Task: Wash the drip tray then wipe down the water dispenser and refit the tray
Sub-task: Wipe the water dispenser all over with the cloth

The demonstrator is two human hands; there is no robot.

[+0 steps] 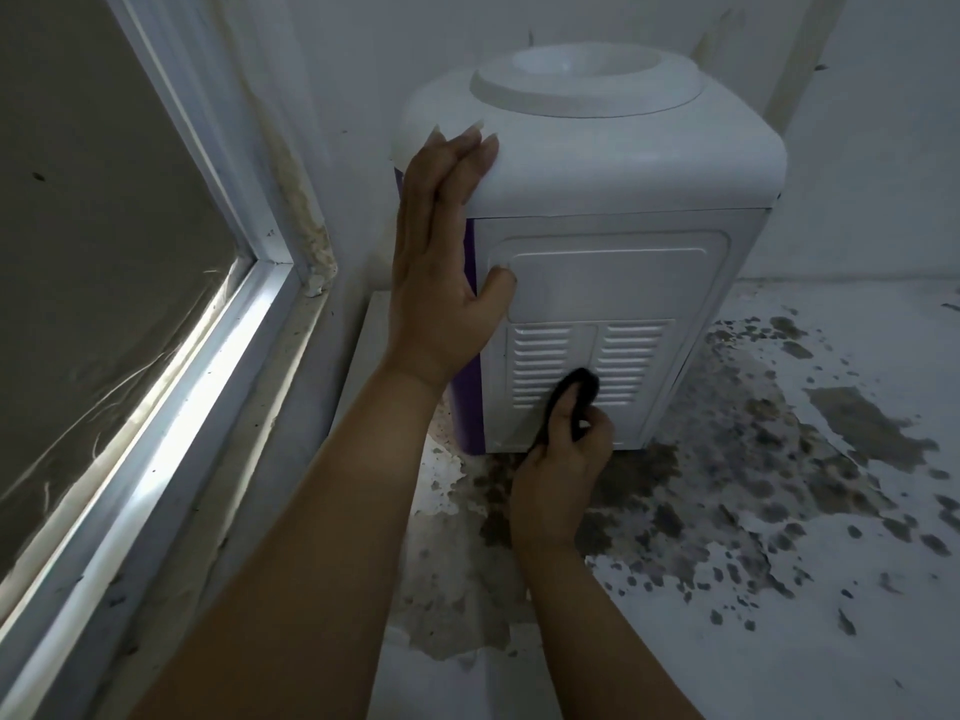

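Observation:
A white water dispenser with purple sides stands on a stained surface, its ribbed rear panel turned toward me. My left hand lies flat with straight fingers against the dispenser's upper left corner, the thumb on the rear panel. My right hand grips a dark cloth and presses it on the vent slats low on the panel. The drip tray is not in view.
A window with a white frame runs along the left. White walls close the corner behind the dispenser. The surface carries peeling paint and dark blotches, and extends to the right of the dispenser.

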